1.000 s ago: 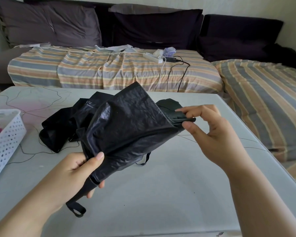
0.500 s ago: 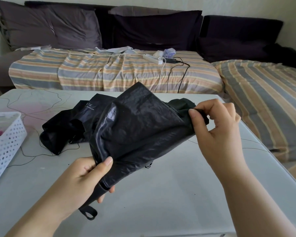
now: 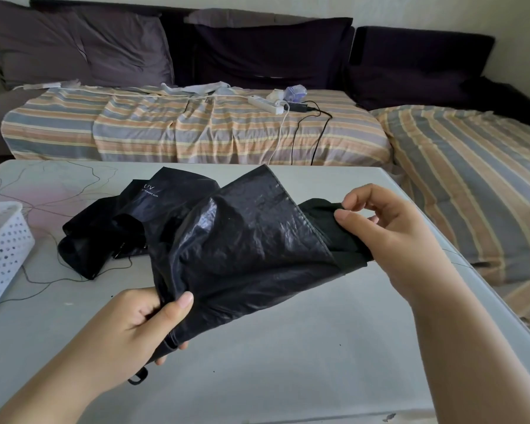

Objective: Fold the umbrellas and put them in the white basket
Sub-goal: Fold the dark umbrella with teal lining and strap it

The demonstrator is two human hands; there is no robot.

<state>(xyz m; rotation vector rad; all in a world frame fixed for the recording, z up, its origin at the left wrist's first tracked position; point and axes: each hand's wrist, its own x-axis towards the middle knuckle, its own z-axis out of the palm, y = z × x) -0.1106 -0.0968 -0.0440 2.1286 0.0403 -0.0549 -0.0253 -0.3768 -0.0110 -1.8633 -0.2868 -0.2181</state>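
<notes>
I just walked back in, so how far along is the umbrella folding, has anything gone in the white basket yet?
Nothing looks finished. The white basket shows only something pink, no umbrella. In hand: the left hand grips the black umbrella near its handle end, while the right hand pinches a canopy flap. Left: finish folding it, basket it, then fold the second black umbrella lying on the table.

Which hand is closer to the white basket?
Left. The left hand grips the umbrella near the basket at the table's left edge; the right hand pinches the fabric farther right.
</notes>
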